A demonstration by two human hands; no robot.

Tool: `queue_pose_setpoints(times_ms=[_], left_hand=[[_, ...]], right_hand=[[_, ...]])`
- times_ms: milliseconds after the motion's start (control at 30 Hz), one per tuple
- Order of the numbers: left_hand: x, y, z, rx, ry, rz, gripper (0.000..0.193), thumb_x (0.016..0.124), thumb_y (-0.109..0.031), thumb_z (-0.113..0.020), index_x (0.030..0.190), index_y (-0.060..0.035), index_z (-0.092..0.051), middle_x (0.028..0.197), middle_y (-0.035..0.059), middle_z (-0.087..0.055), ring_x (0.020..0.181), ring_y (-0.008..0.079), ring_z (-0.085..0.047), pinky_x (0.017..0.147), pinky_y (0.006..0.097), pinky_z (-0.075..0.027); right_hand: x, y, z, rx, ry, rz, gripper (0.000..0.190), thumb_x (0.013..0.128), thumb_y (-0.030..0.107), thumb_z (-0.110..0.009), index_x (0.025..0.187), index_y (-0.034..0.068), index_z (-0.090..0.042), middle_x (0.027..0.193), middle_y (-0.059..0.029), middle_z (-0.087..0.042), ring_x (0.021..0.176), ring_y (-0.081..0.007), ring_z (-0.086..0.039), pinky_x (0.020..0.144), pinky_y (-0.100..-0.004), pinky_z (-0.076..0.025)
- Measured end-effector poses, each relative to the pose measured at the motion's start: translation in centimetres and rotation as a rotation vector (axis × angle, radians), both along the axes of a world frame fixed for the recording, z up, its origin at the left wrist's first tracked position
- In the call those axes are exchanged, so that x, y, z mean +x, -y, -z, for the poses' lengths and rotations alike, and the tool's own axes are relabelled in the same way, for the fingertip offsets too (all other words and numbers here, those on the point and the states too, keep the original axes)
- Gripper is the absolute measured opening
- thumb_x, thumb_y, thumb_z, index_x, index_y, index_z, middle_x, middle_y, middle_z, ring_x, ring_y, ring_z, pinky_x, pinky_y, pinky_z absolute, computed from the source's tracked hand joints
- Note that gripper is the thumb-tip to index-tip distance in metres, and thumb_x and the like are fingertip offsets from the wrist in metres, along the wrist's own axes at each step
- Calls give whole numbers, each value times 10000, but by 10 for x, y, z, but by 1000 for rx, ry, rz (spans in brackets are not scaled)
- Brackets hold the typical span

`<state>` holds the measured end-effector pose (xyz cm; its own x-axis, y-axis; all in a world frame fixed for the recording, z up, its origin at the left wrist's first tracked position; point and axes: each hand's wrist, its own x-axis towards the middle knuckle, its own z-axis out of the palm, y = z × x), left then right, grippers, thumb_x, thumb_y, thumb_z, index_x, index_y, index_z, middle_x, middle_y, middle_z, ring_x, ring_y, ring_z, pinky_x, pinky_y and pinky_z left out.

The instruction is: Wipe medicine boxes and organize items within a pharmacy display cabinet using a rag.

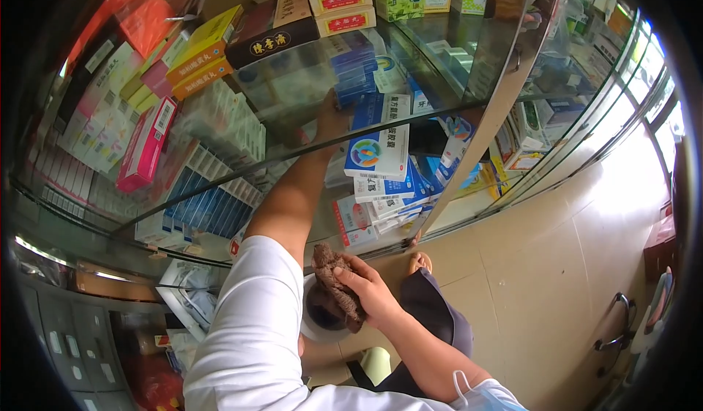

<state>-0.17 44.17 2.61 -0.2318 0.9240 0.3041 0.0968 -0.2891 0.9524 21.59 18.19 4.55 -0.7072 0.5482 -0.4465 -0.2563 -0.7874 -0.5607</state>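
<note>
My right hand (375, 293) grips a crumpled brown towelling cloth (336, 280) in front of the glass cabinet. My left arm reaches over a lower shelf into the cabinet. Partly behind the glass, my left hand (334, 113) is at a stack of blue medicine boxes (354, 73); its fingers are mostly hidden, so its hold is unclear. Close by on the right, a blue-and-white capsule box (379, 136) lies on a leaning pile of similar boxes (392, 188). A red-and-white box (354, 221) stands below that pile.
On the upper glass shelf (291, 70) stand yellow boxes (206, 54), a black box (272, 46) and a pink box (147, 145). The glass edge (285, 153) crosses above my left forearm. A white bucket (316, 331) is under the cloth. A chair's metal base (618, 323) stands right.
</note>
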Motion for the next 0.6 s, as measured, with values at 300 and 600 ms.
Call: queue_pose_setpoints(times_ms=[300,600], left_hand=[[8,6,2,-64,85,-120,708,856,-65,-641,1445,-101,-250,1198,205,-534,1037,227,-568,815,307,-480],[10,19,-34,-260,122,-47,850,871,-330,-642,1488,-123,-95,1211,214,-519,1048,264,-561,827,336,-474]], right_hand=[[-2,-1,6,19,3,-12,485,930,135,-507,1357,-24,-341,1169,-147,-555,1020,-211,-595,868,-338,-515],[-7,3,11,-7,26,0,600,865,250,-649,1336,-20,-392,1165,-139,-557,1003,-179,-573,847,-296,-481]])
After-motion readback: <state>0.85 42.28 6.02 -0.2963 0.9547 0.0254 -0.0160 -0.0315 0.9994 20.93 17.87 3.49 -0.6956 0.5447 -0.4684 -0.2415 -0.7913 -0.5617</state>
